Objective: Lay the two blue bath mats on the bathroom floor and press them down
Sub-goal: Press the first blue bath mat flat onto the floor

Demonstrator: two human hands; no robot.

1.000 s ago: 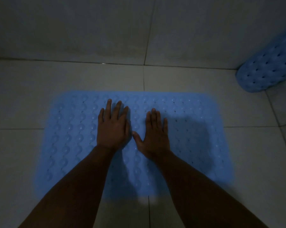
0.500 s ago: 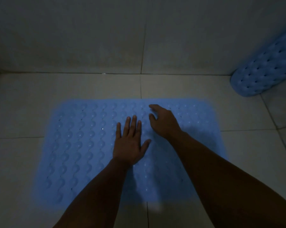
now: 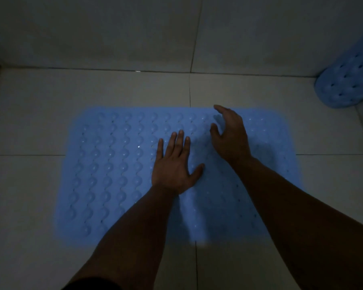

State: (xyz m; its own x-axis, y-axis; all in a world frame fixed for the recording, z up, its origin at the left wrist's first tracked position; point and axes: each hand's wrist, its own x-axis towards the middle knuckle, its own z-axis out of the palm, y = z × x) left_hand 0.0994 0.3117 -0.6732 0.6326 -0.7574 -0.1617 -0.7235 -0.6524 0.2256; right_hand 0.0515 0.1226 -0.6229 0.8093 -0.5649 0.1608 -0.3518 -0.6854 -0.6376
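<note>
Two blue bath mats show: one flat mat (image 3: pixel 122 174) spread on the tiled floor (image 3: pixel 30 206) near the wall (image 3: pixel 113 32), one rolled mat (image 3: pixel 348 80) at the far right, well apart. The left hand (image 3: pixel 174 166) lies flat on the spread mat, fingers (image 3: pixel 180 141) straight. The right hand (image 3: pixel 230 137) is over its far edge, fingers loosely curled, holding nothing.

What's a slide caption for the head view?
Left hand flat on the laid blue mat; right hand near its far edge.
</note>
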